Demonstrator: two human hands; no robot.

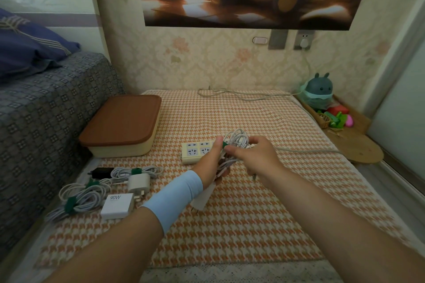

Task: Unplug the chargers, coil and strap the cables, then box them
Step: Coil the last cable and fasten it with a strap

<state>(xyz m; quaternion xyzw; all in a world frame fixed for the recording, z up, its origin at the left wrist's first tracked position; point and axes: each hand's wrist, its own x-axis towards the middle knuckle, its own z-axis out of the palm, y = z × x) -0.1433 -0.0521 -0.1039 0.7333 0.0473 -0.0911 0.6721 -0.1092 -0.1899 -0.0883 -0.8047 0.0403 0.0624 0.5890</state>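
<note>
My left hand (212, 161) grips a coiled white cable (236, 141) above the table, and a white charger (203, 197) hangs from the coil below my wrist. My right hand (253, 156) pinches a green strap (224, 144) against the coil. Just behind my hands lies a cream power strip (195, 150) with empty sockets showing. At the left front lie strapped cable bundles: one with a white 90W charger (117, 205), one with a white plug charger (138, 182), and a black charger (101, 172). A cream box with a brown lid (122, 122) stands shut at the back left.
A houndstooth cloth (230, 225) covers the table. The power strip's cord (305, 151) runs right, then loops along the back to a wall socket (304, 40). A sofa (46, 110) borders the left. A toy figure (319, 89) and small toys sit at the right rear.
</note>
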